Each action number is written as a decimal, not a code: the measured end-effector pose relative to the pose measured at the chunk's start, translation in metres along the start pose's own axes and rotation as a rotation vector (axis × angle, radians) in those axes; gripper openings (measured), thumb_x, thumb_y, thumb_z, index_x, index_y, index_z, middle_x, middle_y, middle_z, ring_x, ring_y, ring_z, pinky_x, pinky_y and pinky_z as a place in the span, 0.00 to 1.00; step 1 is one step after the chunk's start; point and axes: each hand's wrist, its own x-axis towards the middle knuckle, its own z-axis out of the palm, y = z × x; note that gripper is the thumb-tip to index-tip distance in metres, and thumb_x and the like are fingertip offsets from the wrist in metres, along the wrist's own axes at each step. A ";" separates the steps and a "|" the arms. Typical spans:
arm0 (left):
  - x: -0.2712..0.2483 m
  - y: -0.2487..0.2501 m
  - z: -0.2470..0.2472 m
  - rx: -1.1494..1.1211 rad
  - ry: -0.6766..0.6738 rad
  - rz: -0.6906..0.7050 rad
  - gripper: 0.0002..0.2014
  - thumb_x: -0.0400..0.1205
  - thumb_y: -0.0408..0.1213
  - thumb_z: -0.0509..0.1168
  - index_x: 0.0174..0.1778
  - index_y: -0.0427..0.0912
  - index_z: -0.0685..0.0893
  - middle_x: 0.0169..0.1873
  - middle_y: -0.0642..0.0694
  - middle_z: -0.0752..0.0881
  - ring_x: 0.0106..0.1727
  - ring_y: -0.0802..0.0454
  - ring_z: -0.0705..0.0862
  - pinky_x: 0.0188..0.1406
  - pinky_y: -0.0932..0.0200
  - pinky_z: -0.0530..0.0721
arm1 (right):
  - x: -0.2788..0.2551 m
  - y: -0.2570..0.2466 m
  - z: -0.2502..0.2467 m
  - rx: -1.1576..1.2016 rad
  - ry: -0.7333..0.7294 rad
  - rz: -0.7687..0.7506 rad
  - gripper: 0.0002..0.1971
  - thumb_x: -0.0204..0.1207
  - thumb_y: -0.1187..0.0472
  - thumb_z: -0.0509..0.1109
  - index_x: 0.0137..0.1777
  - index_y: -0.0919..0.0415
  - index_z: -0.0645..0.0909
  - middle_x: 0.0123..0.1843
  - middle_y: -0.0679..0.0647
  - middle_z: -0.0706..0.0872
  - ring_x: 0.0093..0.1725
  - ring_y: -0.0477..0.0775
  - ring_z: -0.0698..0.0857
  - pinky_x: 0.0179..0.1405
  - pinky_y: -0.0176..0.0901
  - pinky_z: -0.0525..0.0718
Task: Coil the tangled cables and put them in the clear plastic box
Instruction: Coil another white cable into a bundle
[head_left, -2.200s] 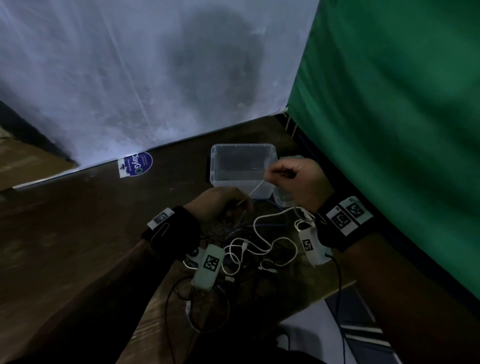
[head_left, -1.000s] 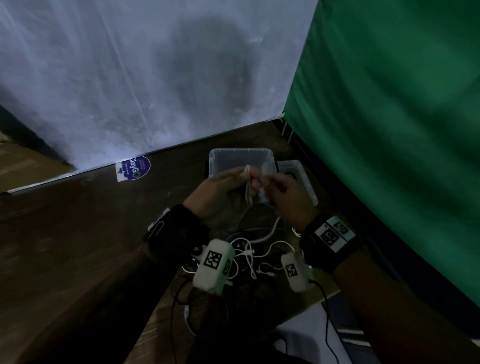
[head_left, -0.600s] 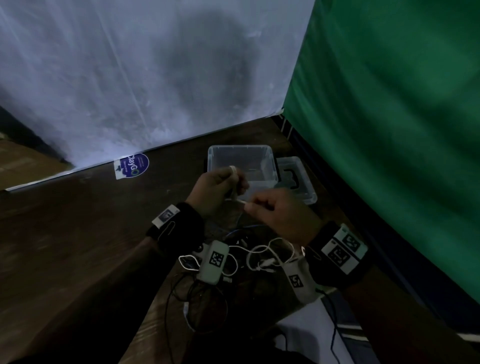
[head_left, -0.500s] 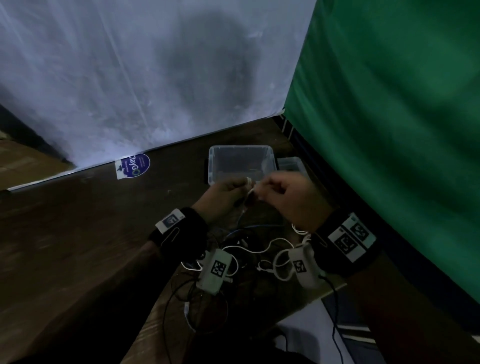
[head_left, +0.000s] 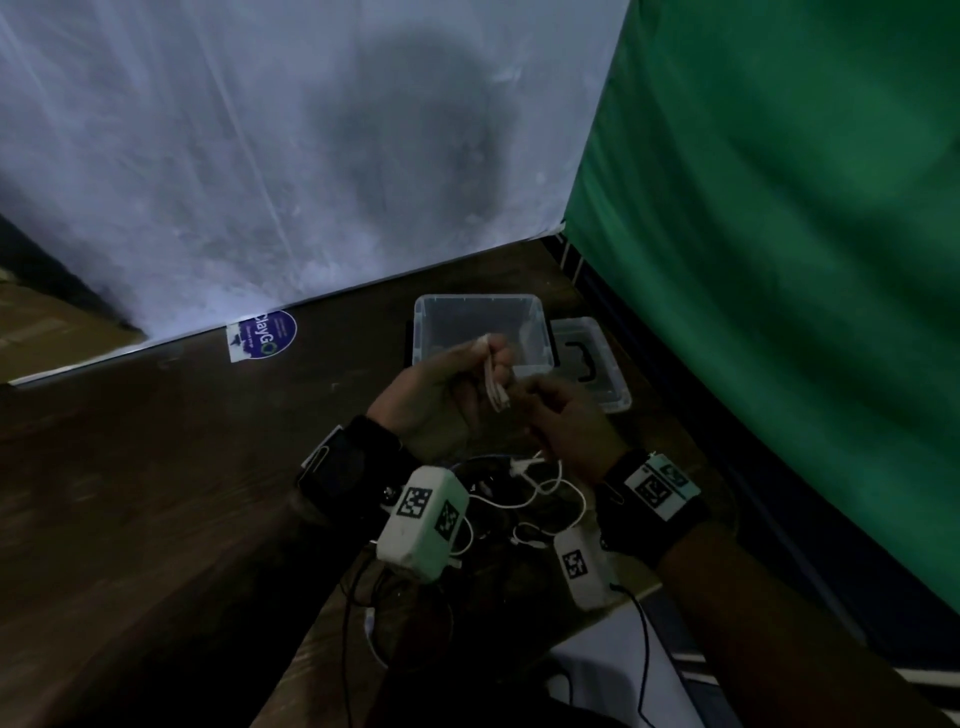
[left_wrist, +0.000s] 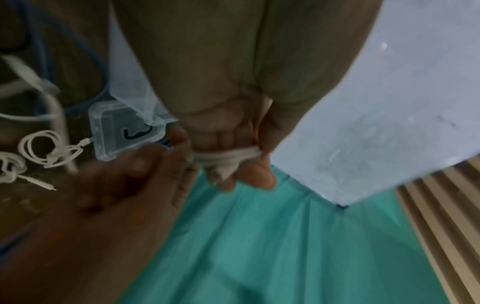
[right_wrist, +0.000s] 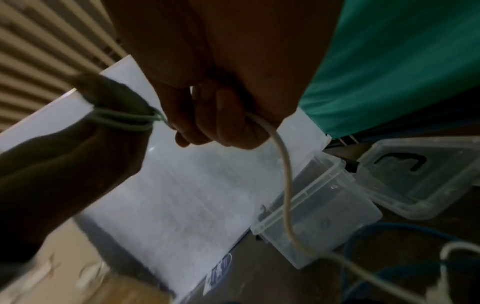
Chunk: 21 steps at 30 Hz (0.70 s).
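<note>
Clamped in left hand grip: white cable loops; its loose run is pinched by right hand, near side of clear box.

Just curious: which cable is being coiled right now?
The white cable looped in the left hand, fed by the right hand; the blue cable lies loose.

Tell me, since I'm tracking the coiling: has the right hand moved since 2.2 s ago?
Yes. Against the clear plastic box, the right hand has come from its near right corner toward the person, close to the left hand.
</note>
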 end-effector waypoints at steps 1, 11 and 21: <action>0.004 -0.001 -0.005 -0.013 0.075 0.042 0.11 0.87 0.32 0.54 0.55 0.35 0.80 0.44 0.42 0.85 0.43 0.50 0.86 0.59 0.52 0.83 | -0.002 0.004 0.004 -0.058 -0.009 -0.021 0.08 0.83 0.61 0.67 0.48 0.50 0.86 0.44 0.65 0.89 0.42 0.61 0.87 0.48 0.55 0.86; 0.015 -0.003 -0.035 0.221 0.484 0.309 0.10 0.88 0.30 0.56 0.49 0.33 0.83 0.40 0.39 0.89 0.41 0.47 0.89 0.48 0.53 0.89 | -0.025 -0.019 0.012 -0.462 -0.242 -0.173 0.10 0.83 0.58 0.68 0.53 0.62 0.89 0.44 0.52 0.91 0.43 0.46 0.88 0.46 0.44 0.86; -0.009 -0.023 -0.002 0.561 0.186 -0.004 0.14 0.88 0.29 0.51 0.51 0.31 0.82 0.41 0.40 0.88 0.42 0.49 0.87 0.42 0.60 0.86 | 0.001 -0.036 -0.024 -0.445 0.009 -0.319 0.05 0.81 0.61 0.71 0.45 0.60 0.87 0.36 0.45 0.86 0.36 0.35 0.84 0.37 0.23 0.78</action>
